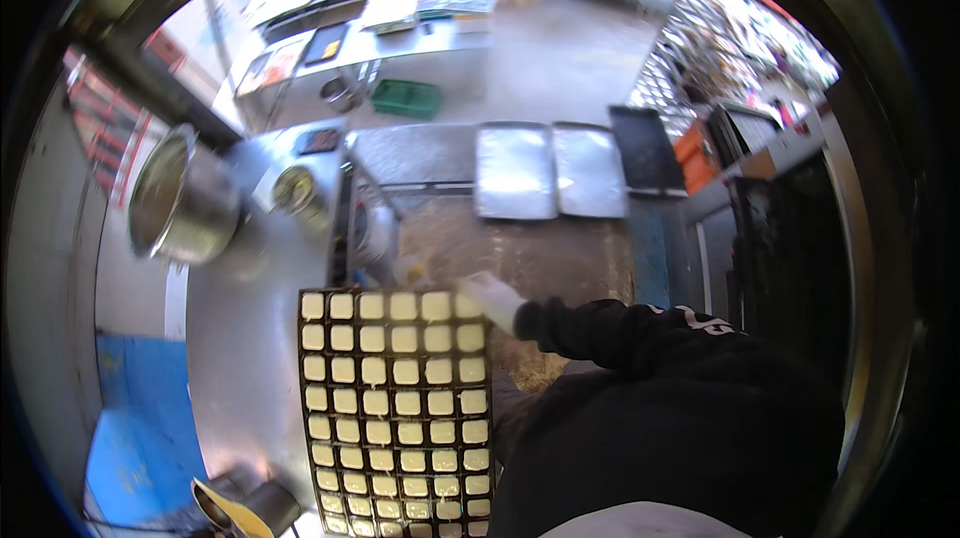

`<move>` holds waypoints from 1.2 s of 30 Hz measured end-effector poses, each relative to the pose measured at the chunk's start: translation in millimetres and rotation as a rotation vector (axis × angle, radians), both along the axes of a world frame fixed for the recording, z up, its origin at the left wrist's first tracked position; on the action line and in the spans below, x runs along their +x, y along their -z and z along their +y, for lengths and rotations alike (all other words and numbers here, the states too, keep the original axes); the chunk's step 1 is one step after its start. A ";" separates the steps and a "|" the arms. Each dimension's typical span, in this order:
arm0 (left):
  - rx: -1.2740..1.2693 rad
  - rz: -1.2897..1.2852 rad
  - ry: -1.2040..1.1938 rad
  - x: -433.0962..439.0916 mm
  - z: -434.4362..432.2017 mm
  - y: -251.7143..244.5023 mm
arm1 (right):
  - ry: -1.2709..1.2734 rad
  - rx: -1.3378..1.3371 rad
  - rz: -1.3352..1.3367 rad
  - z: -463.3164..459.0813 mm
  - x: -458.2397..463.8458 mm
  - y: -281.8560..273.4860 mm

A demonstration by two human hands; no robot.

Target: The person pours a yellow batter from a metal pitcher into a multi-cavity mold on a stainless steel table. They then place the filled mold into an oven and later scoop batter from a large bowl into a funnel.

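Note:
My right hand (491, 300), in a white glove and a black sleeve, is at the far right corner of a dark moulded baking tray (489, 455). Its fingers are blurred over the corner, and whether they grip the rim cannot be told. Rows of square cups in the tray hold pale yellow batter (407, 403), with drips on some dividers. The tray rests on a stainless steel table (240, 365), close against my body. My left hand is out of view.
A large steel pot (199, 200) and a smaller metal container (295, 189) stand on the table. Metal vessels (262, 504) with a yellow-coated edge sit at lower left. Beyond are two silver trays (516, 170), a dark tray (646, 152) and a green crate (406, 98).

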State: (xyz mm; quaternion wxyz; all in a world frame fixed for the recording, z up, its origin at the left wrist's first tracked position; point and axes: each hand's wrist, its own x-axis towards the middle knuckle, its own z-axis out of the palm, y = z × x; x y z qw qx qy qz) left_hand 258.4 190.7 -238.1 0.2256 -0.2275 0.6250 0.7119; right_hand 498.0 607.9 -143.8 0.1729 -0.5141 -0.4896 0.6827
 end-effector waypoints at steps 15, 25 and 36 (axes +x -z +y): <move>0.087 0.291 0.881 60.4 206.7 -80.1 | 0.399 0.621 -0.576 -48.8 393.3 -13.8; 0.316 0.347 1.806 335.2 493.5 -3.8 | 1.840 0.180 0.193 -205.6 619.5 -7.8; 0.319 -0.659 1.972 690.8 465.1 -34.2 | 2.294 0.366 0.323 -379.9 838.2 14.7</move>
